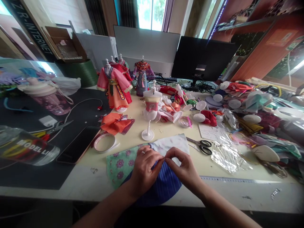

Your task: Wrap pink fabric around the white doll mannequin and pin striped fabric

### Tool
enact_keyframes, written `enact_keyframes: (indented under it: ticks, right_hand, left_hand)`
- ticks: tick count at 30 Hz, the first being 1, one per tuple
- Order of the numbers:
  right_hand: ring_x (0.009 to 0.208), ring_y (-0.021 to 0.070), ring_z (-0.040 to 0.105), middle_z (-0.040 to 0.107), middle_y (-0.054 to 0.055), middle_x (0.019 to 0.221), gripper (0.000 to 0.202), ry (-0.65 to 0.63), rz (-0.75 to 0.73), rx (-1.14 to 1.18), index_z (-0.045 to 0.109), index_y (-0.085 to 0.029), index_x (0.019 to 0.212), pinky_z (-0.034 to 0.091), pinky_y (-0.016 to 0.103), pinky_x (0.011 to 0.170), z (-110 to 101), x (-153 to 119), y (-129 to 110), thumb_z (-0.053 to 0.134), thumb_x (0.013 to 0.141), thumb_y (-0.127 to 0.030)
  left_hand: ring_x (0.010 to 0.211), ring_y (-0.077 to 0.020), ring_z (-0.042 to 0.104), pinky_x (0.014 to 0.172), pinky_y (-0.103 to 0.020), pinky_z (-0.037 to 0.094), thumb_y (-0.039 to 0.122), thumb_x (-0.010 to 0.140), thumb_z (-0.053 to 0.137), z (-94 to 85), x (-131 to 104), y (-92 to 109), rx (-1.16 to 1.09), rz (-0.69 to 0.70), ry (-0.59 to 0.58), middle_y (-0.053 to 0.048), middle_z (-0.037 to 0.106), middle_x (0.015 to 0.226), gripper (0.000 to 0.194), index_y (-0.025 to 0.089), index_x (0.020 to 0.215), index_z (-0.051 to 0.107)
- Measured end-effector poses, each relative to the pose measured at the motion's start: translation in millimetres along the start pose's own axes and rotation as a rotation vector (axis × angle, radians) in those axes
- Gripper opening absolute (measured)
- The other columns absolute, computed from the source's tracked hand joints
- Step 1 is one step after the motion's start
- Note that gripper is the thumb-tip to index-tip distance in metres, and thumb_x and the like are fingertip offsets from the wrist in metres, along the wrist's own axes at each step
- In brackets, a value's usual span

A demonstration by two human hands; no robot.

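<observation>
Layered fabric lies at the table's front: a green piece with purple flowers [120, 163], a blue striped piece [166, 183] and a pale white part [174, 142]. My left hand [146, 166] is closed, thumb and forefinger pinched over the fabric. My right hand [181, 161] pinches right beside it, the fingertips of both hands almost touching. What sits between the fingertips is too small to make out. Behind the hands a small white mannequin [151, 110] with a pink band stands upright on a round base. Black-handled scissors [204, 147] lie right of the fabric.
A tape roll [104, 142], orange fabric [115, 123] and a phone [77, 144] are at the left. Dressed mannequins [114, 84] stand behind. A clear plastic bag [229, 156], a ruler [225, 180] and piled fabrics [258, 101] are at the right. Bottles stand far left.
</observation>
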State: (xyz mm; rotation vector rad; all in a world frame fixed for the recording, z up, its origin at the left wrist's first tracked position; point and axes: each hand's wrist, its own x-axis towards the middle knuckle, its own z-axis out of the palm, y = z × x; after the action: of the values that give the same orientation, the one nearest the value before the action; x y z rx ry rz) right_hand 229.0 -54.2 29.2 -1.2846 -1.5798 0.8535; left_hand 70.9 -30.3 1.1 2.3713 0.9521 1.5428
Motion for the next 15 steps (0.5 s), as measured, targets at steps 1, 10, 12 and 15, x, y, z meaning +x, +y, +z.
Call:
enact_keyframes:
  ticks: [1, 10, 12, 15]
  right_hand:
    - [0.066, 0.0147, 0.056, 0.058, -0.001, 0.067, 0.011, -0.001, -0.001, -0.004, 0.058, -0.02, 0.068, 0.045, 0.027, 0.065, 0, 0, 0, 0.059, 0.08, -0.022]
    - [0.065, 0.0143, 0.056, 0.059, 0.0, 0.067, 0.012, 0.029, -0.062, -0.097, 0.056, -0.02, 0.069, 0.045, 0.026, 0.063, -19, 0, 4, 0.056, 0.081, -0.021]
    - [0.067, 0.0155, 0.057, 0.062, 0.001, 0.07, 0.011, 0.118, -0.08, -0.209, 0.058, -0.02, 0.071, 0.047, 0.028, 0.065, -48, 6, 19, 0.056, 0.08, -0.025]
    - [0.073, 0.0184, 0.061, 0.066, 0.004, 0.076, 0.017, 0.313, 0.029, -0.51, 0.061, -0.02, 0.072, 0.048, 0.032, 0.07, -115, 20, 52, 0.055, 0.076, -0.035]
  left_hand:
    - [0.075, -0.0154, 0.062, 0.09, -0.038, 0.045, 0.012, 0.085, 0.06, 0.1, 0, 0, 0.002, 0.0, -0.003, -0.001, 0.068, 0.076, 0.008, 0.018, 0.082, 0.063]
    - [0.079, -0.0173, 0.063, 0.094, -0.04, 0.044, 0.012, 0.085, 0.06, -2.9, -3, -1, -0.004, -0.015, -0.039, -0.002, 0.067, 0.081, 0.02, 0.017, 0.104, 0.06]
    - [0.079, -0.0168, 0.063, 0.094, -0.039, 0.044, 0.01, 0.085, 0.06, -4.0, -4, -2, -0.001, -0.009, -0.032, -0.002, 0.067, 0.082, 0.022, 0.017, 0.105, 0.059]
    - [0.082, -0.0166, 0.062, 0.093, -0.036, 0.044, 0.009, 0.085, 0.06, -4.0, -5, -3, 0.015, 0.0, -0.026, -0.002, 0.067, 0.082, 0.021, 0.016, 0.105, 0.06]
